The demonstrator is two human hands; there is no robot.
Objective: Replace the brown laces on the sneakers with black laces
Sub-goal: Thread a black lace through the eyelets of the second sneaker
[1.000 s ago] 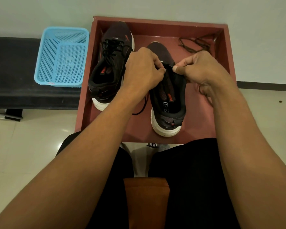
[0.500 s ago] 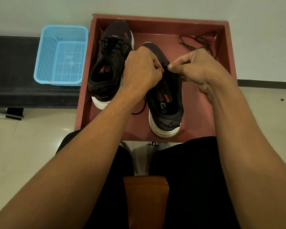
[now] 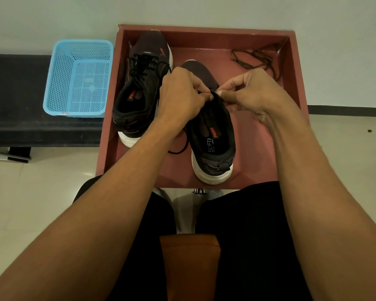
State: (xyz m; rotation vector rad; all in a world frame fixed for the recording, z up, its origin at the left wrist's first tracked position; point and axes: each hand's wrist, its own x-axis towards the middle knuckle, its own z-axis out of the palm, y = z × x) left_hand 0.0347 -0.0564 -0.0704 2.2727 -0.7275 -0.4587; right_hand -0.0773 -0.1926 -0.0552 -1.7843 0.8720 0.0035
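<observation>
Sneaker (image 3: 213, 137) toe pointing away, heel near, left hand (image 3: 180, 98) and right hand (image 3: 258, 94) pinching black lace (image 3: 215, 94)

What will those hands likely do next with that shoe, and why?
Probably thread the black lace through the near sneaker's next eyelet: the left hand and right hand both pinch it at the tongue, its tail lies loose, and the other sneaker is already laced.

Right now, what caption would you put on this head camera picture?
Left hand and right hand pinch a black lace over one sneaker in a red tray, brown laces aside.
</observation>
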